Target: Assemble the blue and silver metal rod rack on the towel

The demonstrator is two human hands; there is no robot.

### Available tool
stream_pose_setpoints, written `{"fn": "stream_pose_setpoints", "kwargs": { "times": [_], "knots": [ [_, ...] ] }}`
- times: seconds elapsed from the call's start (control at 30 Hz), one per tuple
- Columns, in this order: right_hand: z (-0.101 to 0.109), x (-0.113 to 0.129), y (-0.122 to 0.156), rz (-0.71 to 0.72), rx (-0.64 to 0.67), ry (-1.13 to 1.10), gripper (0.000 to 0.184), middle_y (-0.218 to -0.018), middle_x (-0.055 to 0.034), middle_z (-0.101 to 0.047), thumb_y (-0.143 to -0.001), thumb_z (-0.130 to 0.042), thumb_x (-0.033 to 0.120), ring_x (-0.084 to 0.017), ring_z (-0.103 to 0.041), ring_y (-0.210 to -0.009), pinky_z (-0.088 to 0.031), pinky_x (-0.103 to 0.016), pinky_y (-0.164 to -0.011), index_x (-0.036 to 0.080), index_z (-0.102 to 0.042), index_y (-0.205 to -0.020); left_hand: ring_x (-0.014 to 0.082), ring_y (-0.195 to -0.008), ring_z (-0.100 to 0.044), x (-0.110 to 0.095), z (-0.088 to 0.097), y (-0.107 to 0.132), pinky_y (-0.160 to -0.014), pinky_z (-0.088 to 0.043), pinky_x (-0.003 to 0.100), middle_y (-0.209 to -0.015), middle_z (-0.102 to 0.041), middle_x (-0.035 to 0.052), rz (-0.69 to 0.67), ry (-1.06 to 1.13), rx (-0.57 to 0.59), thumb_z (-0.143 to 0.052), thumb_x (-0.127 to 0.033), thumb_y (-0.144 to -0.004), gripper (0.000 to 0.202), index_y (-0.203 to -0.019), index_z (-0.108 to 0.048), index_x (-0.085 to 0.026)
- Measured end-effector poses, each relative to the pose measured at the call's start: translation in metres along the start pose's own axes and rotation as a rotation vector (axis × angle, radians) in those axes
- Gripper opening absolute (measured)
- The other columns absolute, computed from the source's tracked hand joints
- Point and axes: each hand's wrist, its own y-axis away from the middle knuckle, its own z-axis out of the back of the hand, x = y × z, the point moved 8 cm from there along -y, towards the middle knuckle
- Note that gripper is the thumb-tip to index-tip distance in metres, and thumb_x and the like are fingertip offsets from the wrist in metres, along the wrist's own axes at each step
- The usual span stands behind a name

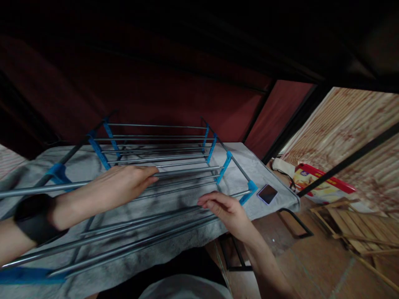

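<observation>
A rack of grey metal tubes (190, 170) with blue plastic connectors (225, 167) lies on a grey cloth (246, 160). My left hand (131, 182), with a black watch on the wrist, is closed on one of the tubes near the rack's middle. That tube runs on to a blue connector at the right. Closer to me, my right hand (229, 209) has its fingers and thumb drawn together at another metal tube (124, 228); its palm side is partly hidden. Several tubes run side by side below my hands, leading toward a blue end piece (31, 275) at the lower left.
A phone (267, 194) lies on the cloth to the right of the rack. Dark red panels (187, 95) stand behind. On the floor at right are a red and yellow box (321, 180) and folded wooden slats (358, 228). A black metal bar (299, 234) juts out beside the cloth.
</observation>
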Motion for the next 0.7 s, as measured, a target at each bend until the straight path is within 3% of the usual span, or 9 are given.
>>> {"fn": "stream_pose_setpoints", "kwargs": {
  "times": [0.2,0.37,0.5,0.7],
  "knots": [
    [0.092,-0.018,0.008,-0.036,-0.353,0.174,0.025,-0.101,-0.0037,-0.073,-0.093,-0.06,0.043,-0.018,-0.065,-0.091,-0.051,-0.032,-0.085,0.024,-0.073,-0.104,0.0268,-0.077,-0.068,-0.022,-0.022,-0.056,-0.061,-0.042,0.03,-0.087,-0.071,0.0081,-0.067,-0.043,0.046,-0.03,-0.042,-0.099,0.038,-0.102,-0.061,-0.022],
    [0.157,-0.026,0.01,-0.007,-0.562,0.565,0.032,-0.105,-0.0068,-0.07,-0.094,-0.053,0.045,-0.023,-0.063,-0.1,-0.048,-0.038,-0.091,0.022,-0.071,-0.107,0.0297,-0.081,-0.068,-0.036,-0.035,-0.092,-0.068,-0.047,0.034,-0.09,-0.07,0.0111,-0.029,-0.003,0.07,-0.031,-0.04,-0.098,0.037,-0.103,-0.062,-0.021],
    [0.194,-0.039,0.0,-0.009,-0.609,0.806,0.038,-0.111,-0.011,-0.068,-0.094,-0.049,0.047,-0.026,-0.063,-0.1,-0.048,-0.042,-0.09,0.02,-0.071,-0.109,0.0297,-0.084,-0.068,-0.039,-0.047,-0.109,-0.071,-0.048,0.035,-0.091,-0.07,0.0114,-0.011,0.047,0.041,-0.031,-0.041,-0.098,0.037,-0.103,-0.062,-0.021],
    [0.219,-0.078,-0.018,-0.088,-0.559,0.611,0.045,-0.116,-0.0124,-0.068,-0.088,-0.056,0.053,-0.027,-0.063,-0.104,-0.048,-0.044,-0.094,0.02,-0.068,-0.115,0.0289,-0.086,-0.068,-0.042,-0.064,-0.117,-0.07,-0.047,0.034,-0.097,-0.071,0.0117,-0.004,0.061,0.059,-0.029,-0.043,-0.099,0.041,-0.105,-0.062,-0.02]
  ]
}}
